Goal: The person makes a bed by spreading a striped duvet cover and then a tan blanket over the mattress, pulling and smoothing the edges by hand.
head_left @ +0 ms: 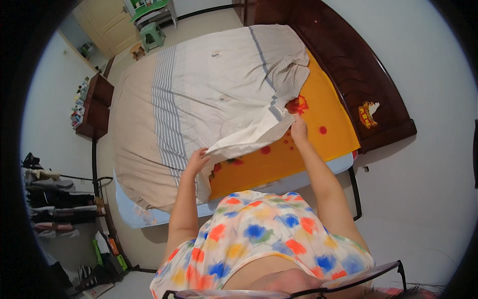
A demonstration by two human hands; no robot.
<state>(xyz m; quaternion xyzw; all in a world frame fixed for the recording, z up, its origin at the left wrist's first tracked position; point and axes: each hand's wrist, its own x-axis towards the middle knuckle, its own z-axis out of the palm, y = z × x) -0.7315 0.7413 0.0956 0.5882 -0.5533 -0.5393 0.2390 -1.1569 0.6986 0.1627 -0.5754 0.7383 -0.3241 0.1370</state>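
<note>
Striped sheet (209,82) — pinched by left hand (196,162) and right hand (299,130) — partly covers orange bedding (330,110) beside a dark headboard (353,70).

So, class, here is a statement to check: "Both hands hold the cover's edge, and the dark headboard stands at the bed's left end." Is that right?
Not quite: the headboard stands at the bed's right end, as the head view shows. The left hand and right hand do hold the cover's edge.

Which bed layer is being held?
The pale striped sheet, edge held by left hand and right hand; the orange floral cover and light-blue mattress lie beneath, unheld.
</note>
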